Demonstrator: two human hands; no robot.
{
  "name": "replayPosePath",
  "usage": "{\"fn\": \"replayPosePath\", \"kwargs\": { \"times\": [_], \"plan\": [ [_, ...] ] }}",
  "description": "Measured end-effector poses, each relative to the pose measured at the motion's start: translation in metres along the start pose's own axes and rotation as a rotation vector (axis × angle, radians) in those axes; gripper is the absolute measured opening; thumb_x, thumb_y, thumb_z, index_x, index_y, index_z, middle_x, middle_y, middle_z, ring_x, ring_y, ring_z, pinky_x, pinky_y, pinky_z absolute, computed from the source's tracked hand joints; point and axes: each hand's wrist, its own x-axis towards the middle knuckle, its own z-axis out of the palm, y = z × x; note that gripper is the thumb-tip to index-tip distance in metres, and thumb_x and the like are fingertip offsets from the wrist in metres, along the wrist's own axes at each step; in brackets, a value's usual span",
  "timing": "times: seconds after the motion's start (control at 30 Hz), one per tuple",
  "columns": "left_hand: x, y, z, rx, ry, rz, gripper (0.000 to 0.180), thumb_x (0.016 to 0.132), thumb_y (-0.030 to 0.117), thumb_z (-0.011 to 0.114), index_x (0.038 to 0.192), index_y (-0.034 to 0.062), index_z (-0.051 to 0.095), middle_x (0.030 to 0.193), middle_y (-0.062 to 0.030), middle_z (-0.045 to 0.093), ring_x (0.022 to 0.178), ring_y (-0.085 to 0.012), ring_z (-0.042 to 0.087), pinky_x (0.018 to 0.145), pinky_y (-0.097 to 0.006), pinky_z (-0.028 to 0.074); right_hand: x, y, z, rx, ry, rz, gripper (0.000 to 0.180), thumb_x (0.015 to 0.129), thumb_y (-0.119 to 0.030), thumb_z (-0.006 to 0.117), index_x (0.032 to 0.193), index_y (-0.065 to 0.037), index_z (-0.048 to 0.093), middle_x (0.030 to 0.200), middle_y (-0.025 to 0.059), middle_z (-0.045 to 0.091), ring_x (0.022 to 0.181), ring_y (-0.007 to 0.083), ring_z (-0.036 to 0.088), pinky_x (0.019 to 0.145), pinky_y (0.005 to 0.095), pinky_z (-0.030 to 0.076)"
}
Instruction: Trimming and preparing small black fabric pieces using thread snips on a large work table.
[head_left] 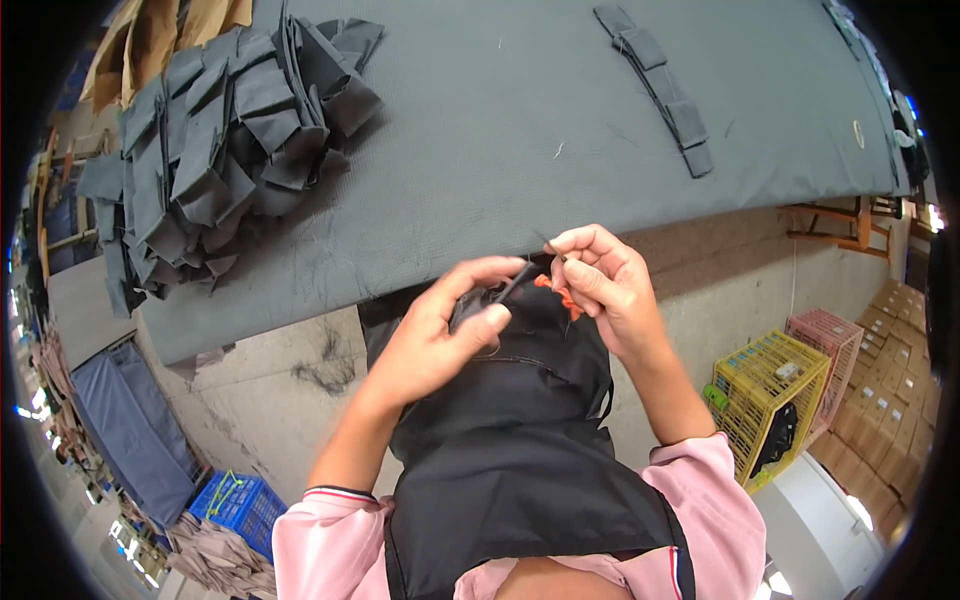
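My left hand (445,330) pinches a small dark grey fabric piece (478,303) in front of my chest, just below the near edge of the grey cloth-covered table (480,150). My right hand (600,285) is closed beside it on a small orange tool (560,293), of which only a tip shows, and a dark thread runs between the fingers. Both hands hover over my black apron (520,440).
A big heap of folded grey fabric pieces (215,150) lies on the table's left. A short row of joined grey pieces (665,90) lies at the upper right. On the floor stand a yellow crate (770,395), a pink crate (830,345), cardboard boxes (895,380) and a blue crate (240,505).
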Motion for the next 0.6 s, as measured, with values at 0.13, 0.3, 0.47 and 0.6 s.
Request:
{"fn": "replayPosePath", "kwargs": {
  "times": [0.13,0.3,0.47,0.6],
  "plan": [
    [0.013,-0.001,0.008,0.796,0.496,0.495,0.051,0.067,0.008,0.076,0.111,0.0039,0.051,0.108,-0.0154,0.055,0.097,-0.034,0.056,0.079,-0.038,0.048,-0.002,0.008,0.022,-0.31,0.187,-0.291,0.023,0.082,-0.002,0.063,0.103,0.0,0.055,0.082,0.0005,0.058,0.071,0.0035,0.051,0.065,0.0175,0.043],
    [0.015,-0.004,0.009,0.938,0.6,0.592,0.05,0.066,0.01,0.078,0.108,0.004,0.051,0.109,-0.0149,0.055,0.095,-0.0337,0.056,0.079,-0.039,0.048,0.001,0.009,0.028,-0.604,0.247,-0.486,0.016,0.083,-0.002,0.063,0.098,0.002,0.058,0.09,0.0051,0.064,0.079,0.0084,0.061,0.07,0.022,0.049],
    [0.019,-0.007,0.011,1.019,0.688,0.686,0.052,0.066,0.011,0.077,0.111,0.0041,0.051,0.111,-0.0145,0.053,0.096,-0.0328,0.055,0.08,-0.04,0.047,0.008,0.001,0.026,-0.021,0.155,-0.178,0.022,0.085,-0.008,0.062,0.104,0.001,0.055,0.079,0.0009,0.057,0.07,0.0055,0.053,0.061,0.0197,0.044],
    [0.031,-0.001,0.018,1.012,0.677,0.734,0.054,0.066,0.011,0.077,0.113,0.0055,0.051,0.112,-0.0136,0.052,0.095,-0.0323,0.055,0.08,-0.04,0.047,0.027,0.007,0.033,-0.001,0.135,-0.247,0.028,0.084,-0.01,0.065,0.106,0.002,0.053,0.078,-0.0003,0.051,0.065,0.0035,0.046,0.057,0.0192,0.039]
  ]
}}
